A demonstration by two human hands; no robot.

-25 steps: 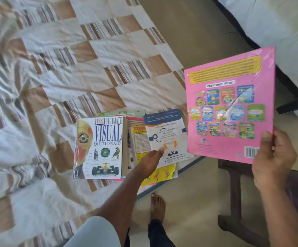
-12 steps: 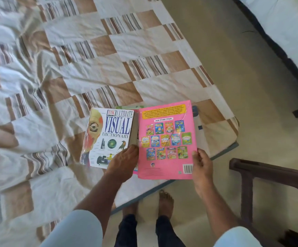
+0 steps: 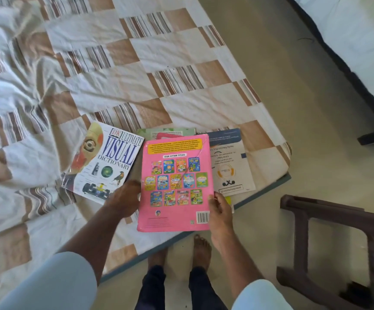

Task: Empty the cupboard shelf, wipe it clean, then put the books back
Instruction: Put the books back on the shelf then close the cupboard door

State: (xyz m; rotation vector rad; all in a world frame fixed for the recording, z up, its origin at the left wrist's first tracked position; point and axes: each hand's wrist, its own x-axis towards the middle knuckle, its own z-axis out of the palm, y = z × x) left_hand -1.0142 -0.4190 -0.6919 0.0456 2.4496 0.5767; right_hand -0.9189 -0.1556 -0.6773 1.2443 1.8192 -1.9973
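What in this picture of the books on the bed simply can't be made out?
Head view, the only one:
- Books beneath the pink book: titles covered by it.
- Left hand fingertips: hidden under the pink book's edge.
- Small print on the white booklet: too small.
- The cupboard shelf: out of frame.

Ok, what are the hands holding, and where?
The right hand pinches the pink book at its lower right edge, by the barcode. The left hand rests at its left edge.
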